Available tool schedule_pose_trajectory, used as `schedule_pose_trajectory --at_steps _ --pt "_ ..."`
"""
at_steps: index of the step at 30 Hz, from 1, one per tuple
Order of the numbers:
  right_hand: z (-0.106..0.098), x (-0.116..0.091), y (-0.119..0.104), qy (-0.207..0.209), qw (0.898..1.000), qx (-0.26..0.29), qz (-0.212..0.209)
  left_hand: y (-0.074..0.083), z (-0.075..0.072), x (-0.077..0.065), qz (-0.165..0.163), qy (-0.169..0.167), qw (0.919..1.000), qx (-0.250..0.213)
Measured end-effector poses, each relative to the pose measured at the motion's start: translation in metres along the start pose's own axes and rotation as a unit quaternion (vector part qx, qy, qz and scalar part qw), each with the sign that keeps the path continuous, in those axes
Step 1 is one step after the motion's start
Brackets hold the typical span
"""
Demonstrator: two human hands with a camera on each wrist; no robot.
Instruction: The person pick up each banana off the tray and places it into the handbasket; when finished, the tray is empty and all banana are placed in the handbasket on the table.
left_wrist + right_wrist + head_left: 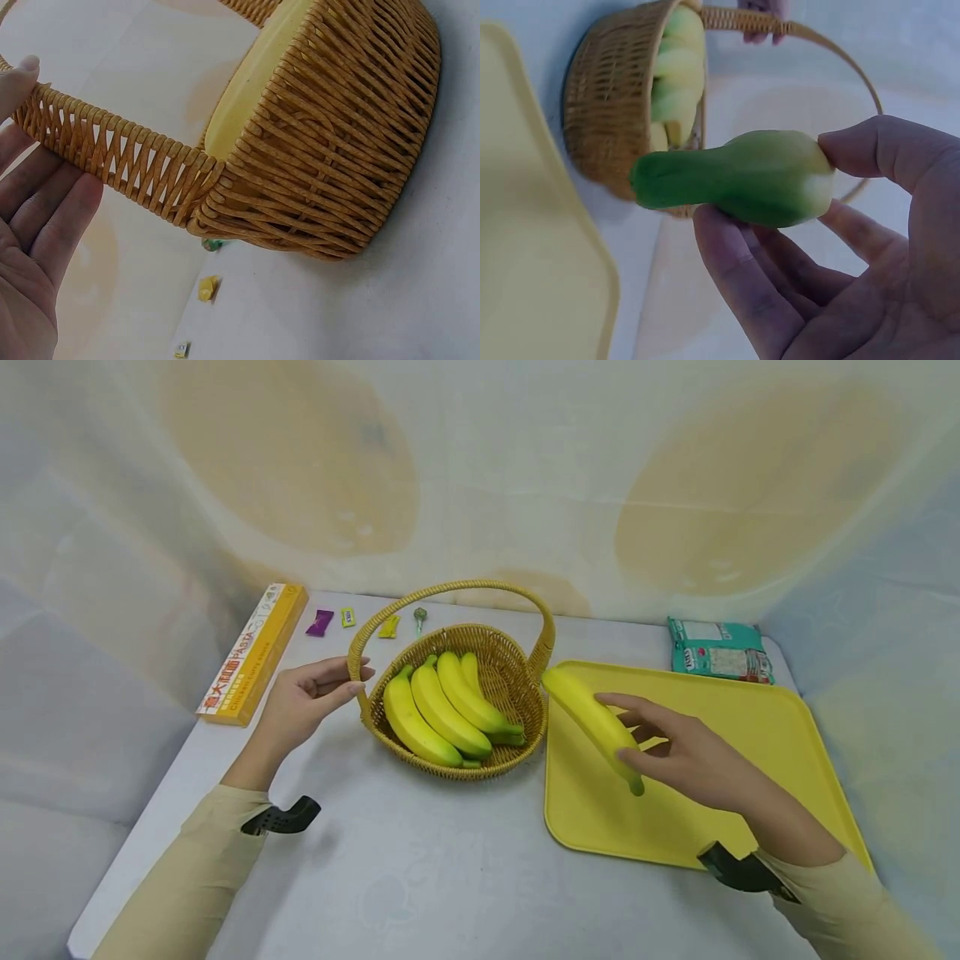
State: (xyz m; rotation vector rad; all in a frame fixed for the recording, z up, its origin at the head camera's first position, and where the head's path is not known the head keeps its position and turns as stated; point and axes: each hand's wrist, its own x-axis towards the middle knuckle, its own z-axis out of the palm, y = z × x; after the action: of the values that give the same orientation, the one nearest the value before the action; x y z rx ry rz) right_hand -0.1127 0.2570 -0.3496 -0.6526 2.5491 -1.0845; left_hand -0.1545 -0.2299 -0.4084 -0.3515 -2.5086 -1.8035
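A wicker basket (525, 693) with a tall arched handle stands mid-table and holds several yellow bananas (442, 714) with green tips. On the basket's left side, my left hand (303, 702) pinches the handle between thumb and fingers; the left wrist view shows the fingers behind the woven handle (112, 150). Over the left part of a yellow tray (735, 718), my right hand (690, 752) grips a single banana (588, 714) in the air, tilted, its upper end near the basket rim. In the right wrist view the green stem end of this banana (727, 180) faces the camera.
A pasta box (255, 652) lies at the left. Behind the basket are a purple candy (319, 622), two yellow ones (389, 627) and a small green-topped item (420, 617). A teal packet (720, 650) lies behind the tray. Fabric walls enclose the table.
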Motion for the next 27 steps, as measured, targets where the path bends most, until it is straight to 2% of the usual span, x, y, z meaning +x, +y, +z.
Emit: schedule_pose_trajectory --at_steps 5,15,22,27 --pt "0.009 0.022 -0.010 -0.017 0.999 0.019 -0.028 0.001 0.000 0.000 -0.001 0.000 1.0000 -0.001" --pt "0.031 0.093 -0.032 -0.011 0.999 0.001 -0.037 0.000 0.001 0.000 0.005 0.000 1.0000 0.000" --pt "0.047 0.132 -0.039 -0.024 0.999 -0.036 -0.006 -0.001 0.000 0.001 0.010 -0.001 1.0000 0.000" --pt "0.060 0.151 -0.030 -0.048 0.997 -0.060 0.014 -0.001 0.000 0.001 0.007 -0.002 1.0000 -0.001"
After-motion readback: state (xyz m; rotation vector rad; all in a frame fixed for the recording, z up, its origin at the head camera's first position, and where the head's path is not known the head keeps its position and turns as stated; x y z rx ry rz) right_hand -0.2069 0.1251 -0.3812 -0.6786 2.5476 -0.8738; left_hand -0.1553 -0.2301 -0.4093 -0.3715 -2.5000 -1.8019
